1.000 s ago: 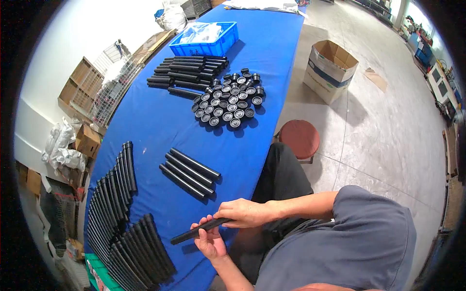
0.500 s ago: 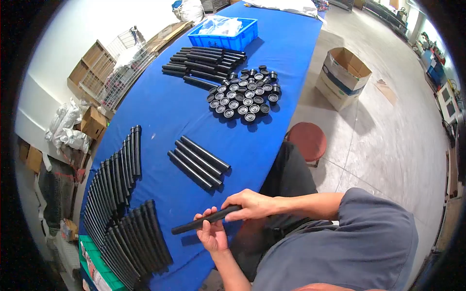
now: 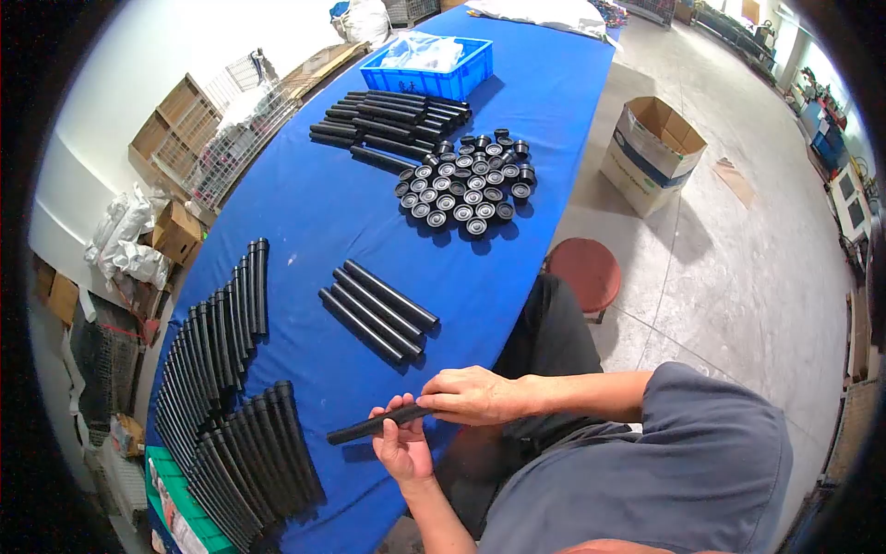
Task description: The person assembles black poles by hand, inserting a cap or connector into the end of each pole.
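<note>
My left hand (image 3: 406,448) is palm up and closed around a black tube (image 3: 360,430), its thumb pressed on the near side and its fingers behind. The tube is held at a slant just above the blue cloth, its free end pointing left. My right hand (image 3: 475,395) grips the tube's right end from above, and the fingers hide that end. Several loose black tubes (image 3: 378,309) lie side by side beyond my hands. To the left are rows of black tubes (image 3: 268,443) with wider collars at their upper ends.
Round black caps (image 3: 461,189) lie grouped farther up the blue-covered table (image 3: 305,212), beside stacked black tubes (image 3: 388,120). Behind them stands a blue crate (image 3: 434,74) with plastic bags. A red stool (image 3: 584,275) and an open carton (image 3: 651,152) stand on the floor at the right.
My right hand has shifted slightly left along the tube, and its fingers now cover the tube's right end. The left hand and the tube stay nearly in place.
</note>
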Demonstrator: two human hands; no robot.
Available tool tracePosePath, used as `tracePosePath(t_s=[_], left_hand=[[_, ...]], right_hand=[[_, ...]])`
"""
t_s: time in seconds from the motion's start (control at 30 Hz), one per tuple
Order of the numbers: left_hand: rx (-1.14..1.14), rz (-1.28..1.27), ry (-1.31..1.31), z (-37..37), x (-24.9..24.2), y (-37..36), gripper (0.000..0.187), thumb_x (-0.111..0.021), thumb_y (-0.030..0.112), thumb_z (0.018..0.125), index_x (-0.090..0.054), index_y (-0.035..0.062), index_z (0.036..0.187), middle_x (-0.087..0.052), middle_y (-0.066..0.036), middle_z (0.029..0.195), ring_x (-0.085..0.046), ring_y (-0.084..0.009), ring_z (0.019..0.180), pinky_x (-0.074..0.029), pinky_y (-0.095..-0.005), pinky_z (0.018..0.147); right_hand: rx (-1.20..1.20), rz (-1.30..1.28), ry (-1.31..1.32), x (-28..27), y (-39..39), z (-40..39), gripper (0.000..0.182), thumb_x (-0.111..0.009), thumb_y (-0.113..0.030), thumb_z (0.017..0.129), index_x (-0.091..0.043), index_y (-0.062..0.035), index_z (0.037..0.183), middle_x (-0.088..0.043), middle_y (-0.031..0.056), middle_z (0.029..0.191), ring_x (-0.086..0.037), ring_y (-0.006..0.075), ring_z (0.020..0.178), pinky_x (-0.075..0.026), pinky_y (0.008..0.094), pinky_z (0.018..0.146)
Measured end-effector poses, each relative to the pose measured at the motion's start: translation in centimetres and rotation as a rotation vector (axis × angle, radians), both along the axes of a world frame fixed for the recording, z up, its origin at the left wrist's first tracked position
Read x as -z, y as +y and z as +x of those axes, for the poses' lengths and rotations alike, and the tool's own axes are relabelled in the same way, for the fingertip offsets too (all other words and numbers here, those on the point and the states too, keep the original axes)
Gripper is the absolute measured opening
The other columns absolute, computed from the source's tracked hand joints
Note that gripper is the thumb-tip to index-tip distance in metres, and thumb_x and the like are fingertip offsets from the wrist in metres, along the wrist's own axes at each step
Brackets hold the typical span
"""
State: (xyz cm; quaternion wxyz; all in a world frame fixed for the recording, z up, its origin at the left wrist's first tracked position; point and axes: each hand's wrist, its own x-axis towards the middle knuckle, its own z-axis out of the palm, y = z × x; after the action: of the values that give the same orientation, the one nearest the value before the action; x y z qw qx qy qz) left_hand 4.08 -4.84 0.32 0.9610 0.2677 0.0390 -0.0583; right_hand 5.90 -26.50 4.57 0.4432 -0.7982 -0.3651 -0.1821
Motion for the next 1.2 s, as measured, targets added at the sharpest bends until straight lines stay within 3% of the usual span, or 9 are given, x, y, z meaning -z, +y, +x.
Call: tracePosePath(t_s=[0.2, 0.3, 0.33, 0.47, 0.6, 0.73, 0.97, 1.1, 1.2], left_hand=[[0.017, 0.036, -0.062, 0.1, -0.1, -0.1, 0.03, -0.066, 0.005, 0.098, -0.057, 0.0078, 0.126, -0.066, -0.024, 0.128, -0.063, -0.0396, 0.124, -0.055, -0.0557, 0.105], [0.005, 0.004, -0.013, 0.1, -0.4, -0.3, 0.03, -0.066, 0.004, 0.098, -0.057, 0.0076, 0.127, -0.066, -0.024, 0.127, -0.063, -0.0397, 0.123, -0.055, -0.055, 0.105], [0.008, 0.009, -0.027, 0.0, -0.1, -0.1, 0.03, -0.065, 0.004, 0.099, -0.057, 0.0074, 0.127, -0.066, -0.024, 0.127, -0.064, -0.0396, 0.123, -0.054, -0.0549, 0.105], [0.038, 0.019, -0.104, 0.1, 0.1, 0.1, 0.025, -0.064, 0.007, 0.1, -0.061, 0.005, 0.125, -0.067, -0.022, 0.128, -0.063, -0.038, 0.125, -0.053, -0.0517, 0.108], [0.015, 0.049, -0.051, 0.1, -0.6, -0.4, 0.025, -0.063, 0.007, 0.101, -0.061, 0.005, 0.125, -0.067, -0.021, 0.128, -0.063, -0.0371, 0.124, -0.054, -0.0509, 0.108], [0.028, 0.023, -0.091, 0.1, 0.3, 0.2, 0.024, -0.063, 0.008, 0.101, -0.061, 0.005, 0.125, -0.067, -0.021, 0.128, -0.062, -0.0366, 0.125, -0.053, -0.0504, 0.108], [0.036, 0.062, -0.034, 0.1, -0.5, -0.1, 0.024, -0.066, 0.008, 0.099, -0.062, 0.0065, 0.123, -0.067, -0.021, 0.127, -0.062, -0.0379, 0.124, -0.047, -0.0543, 0.113], [0.035, 0.042, 0.003, -0.1, -0.4, -0.3, 0.031, -0.067, 0.0, 0.094, -0.062, 0.0074, 0.124, -0.067, -0.022, 0.126, -0.059, -0.0414, 0.127, -0.041, -0.0587, 0.116], [0.042, -0.026, 0.007, -0.1, -0.5, -0.4, 0.038, -0.064, -0.006, 0.091, -0.06, 0.0081, 0.125, -0.066, -0.023, 0.13, -0.057, -0.042, 0.131, -0.04, -0.058, 0.117]], right_hand=[[-0.127, 0.084, 1.089, -3.0, -1.1, 0.6, 0.035, -0.071, -0.017, 0.092, -0.061, -0.0027, 0.122, -0.064, 0.0155, 0.11, -0.067, 0.0333, 0.098, -0.058, 0.0425, 0.076], [0.048, 0.011, 0.054, -0.6, 0.0, -0.1, 0.033, -0.072, -0.021, 0.094, -0.067, 0.0007, 0.118, -0.07, 0.0173, 0.096, -0.071, 0.0307, 0.085, -0.058, 0.0385, 0.072], [0.047, 0.017, 0.025, -0.4, 0.0, -0.2, 0.032, -0.072, -0.023, 0.094, -0.068, 0.0012, 0.115, -0.07, 0.0174, 0.089, -0.071, 0.0298, 0.081, -0.057, 0.0368, 0.07], [-0.151, 0.126, 1.242, -3.8, -1.5, 0.5, 0.038, -0.074, -0.021, 0.094, -0.062, -0.0018, 0.124, -0.064, 0.0169, 0.107, -0.068, 0.0332, 0.092, -0.057, 0.0402, 0.072], [0.002, 0.105, 0.163, 0.2, 0.0, -0.6, 0.034, -0.071, -0.024, 0.095, -0.063, -0.0015, 0.119, -0.064, 0.0178, 0.098, -0.066, 0.0392, 0.091, -0.054, 0.0469, 0.077], [-0.063, 0.055, 0.555, -0.8, -0.8, -0.6, 0.039, -0.074, -0.021, 0.094, -0.061, -0.0002, 0.125, -0.064, 0.0174, 0.105, -0.067, 0.0362, 0.091, -0.055, 0.0451, 0.076], [-0.026, 0.034, 0.216, 0.4, -0.3, -0.3, 0.038, -0.073, -0.023, 0.092, -0.064, -0.0039, 0.123, -0.065, 0.0194, 0.108, -0.065, 0.0396, 0.099, -0.054, 0.0481, 0.083], [-0.124, 0.325, 1.244, -2.6, -1.2, 0.1, 0.043, -0.073, -0.033, 0.096, -0.068, 0.0007, 0.122, -0.073, 0.0089, 0.093, -0.069, 0.0112, 0.08, -0.058, 0.0344, 0.068], [0.023, 0.015, 0.559, -1.7, -1.0, 0.2, 0.036, -0.076, -0.025, 0.092, -0.069, 0.0006, 0.117, -0.071, 0.0198, 0.104, -0.07, 0.0346, 0.093, -0.056, 0.0417, 0.079]])
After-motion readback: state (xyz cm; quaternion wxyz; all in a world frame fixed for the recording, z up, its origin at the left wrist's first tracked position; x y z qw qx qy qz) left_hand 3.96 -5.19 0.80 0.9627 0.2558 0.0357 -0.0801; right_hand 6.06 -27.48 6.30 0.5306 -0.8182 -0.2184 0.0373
